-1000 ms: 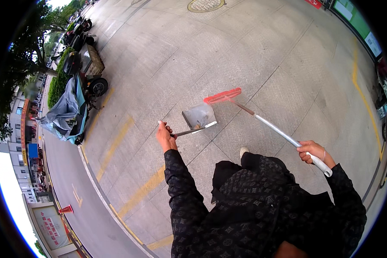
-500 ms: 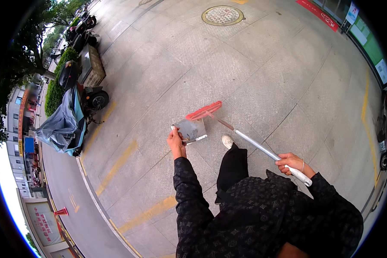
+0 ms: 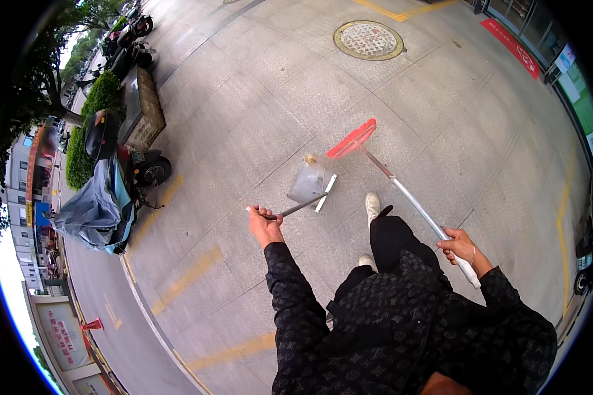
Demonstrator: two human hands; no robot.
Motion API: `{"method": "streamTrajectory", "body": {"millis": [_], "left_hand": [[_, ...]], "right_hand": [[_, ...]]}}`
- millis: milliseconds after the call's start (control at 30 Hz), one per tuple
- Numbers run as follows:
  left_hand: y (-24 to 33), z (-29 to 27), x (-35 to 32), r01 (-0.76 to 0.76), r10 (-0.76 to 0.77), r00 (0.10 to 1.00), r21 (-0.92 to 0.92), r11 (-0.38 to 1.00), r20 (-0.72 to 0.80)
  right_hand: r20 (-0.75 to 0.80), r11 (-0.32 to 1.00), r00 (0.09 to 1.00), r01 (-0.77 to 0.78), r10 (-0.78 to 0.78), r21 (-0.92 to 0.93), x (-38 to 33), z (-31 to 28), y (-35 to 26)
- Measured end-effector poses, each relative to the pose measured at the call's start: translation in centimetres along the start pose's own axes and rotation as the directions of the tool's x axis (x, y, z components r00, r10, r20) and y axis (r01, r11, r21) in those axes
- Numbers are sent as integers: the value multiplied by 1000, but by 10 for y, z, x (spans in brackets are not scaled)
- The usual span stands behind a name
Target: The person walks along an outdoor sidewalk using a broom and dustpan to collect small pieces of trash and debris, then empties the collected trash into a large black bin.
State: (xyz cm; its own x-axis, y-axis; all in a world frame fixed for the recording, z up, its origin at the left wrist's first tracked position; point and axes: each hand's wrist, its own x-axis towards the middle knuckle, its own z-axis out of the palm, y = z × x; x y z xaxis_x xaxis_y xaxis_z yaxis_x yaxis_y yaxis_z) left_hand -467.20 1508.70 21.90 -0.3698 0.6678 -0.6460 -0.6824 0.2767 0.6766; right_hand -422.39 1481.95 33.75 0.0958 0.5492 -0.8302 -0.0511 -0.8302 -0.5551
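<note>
My left hand [image 3: 266, 226] is closed round the end of a thin grey handle belonging to a long-handled dustpan [image 3: 304, 182]. The grey pan hangs ahead of my shoes, with a white strip along one edge and a small yellowish-brown bit at its far edge. In my right hand [image 3: 458, 245] is a broom [image 3: 412, 197], gripped near the white end of its silver pole. Its red bristle head [image 3: 352, 139] is beyond the pan to the right, apart from it. Whether the broom touches the paving cannot be made out.
Stone paving [image 3: 244, 151] surrounds me, with a round manhole cover [image 3: 369, 40] ahead. A covered scooter [image 3: 102, 197] and a stone planter [image 3: 145, 108] stand on the left. A red mat [image 3: 511, 47] lies by a shopfront at the far right.
The broom head has moved forward and right, away from the pan. The dustpan has turned, showing its handle, and shifted slightly forward. Both feet now show; I have stepped ahead.
</note>
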Motion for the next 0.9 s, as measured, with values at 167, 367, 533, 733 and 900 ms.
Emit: {"method": "streamTrajectory", "body": {"millis": [167, 367, 533, 733, 900], "left_hand": [[24, 119, 84, -68, 72, 986, -32, 997, 153], [60, 246, 160, -91, 62, 993, 338, 937, 97], [123, 327, 230, -185, 134, 981, 465, 866, 140], [226, 397, 257, -294, 256, 952, 263, 919, 168], [261, 507, 437, -286, 262, 950, 133, 949, 170]], "right_hand": [[22, 968, 1000, 6, -11, 252, 116, -25, -98], [43, 945, 999, -4, -10, 326, 237, -16, -259], [174, 858, 984, -113, 28, 501, 344, 5, -440], [371, 686, 917, -176, -146, 706, 509, 50, -596], [119, 635, 953, 90, -279, 767, 585, 145, -785]]}}
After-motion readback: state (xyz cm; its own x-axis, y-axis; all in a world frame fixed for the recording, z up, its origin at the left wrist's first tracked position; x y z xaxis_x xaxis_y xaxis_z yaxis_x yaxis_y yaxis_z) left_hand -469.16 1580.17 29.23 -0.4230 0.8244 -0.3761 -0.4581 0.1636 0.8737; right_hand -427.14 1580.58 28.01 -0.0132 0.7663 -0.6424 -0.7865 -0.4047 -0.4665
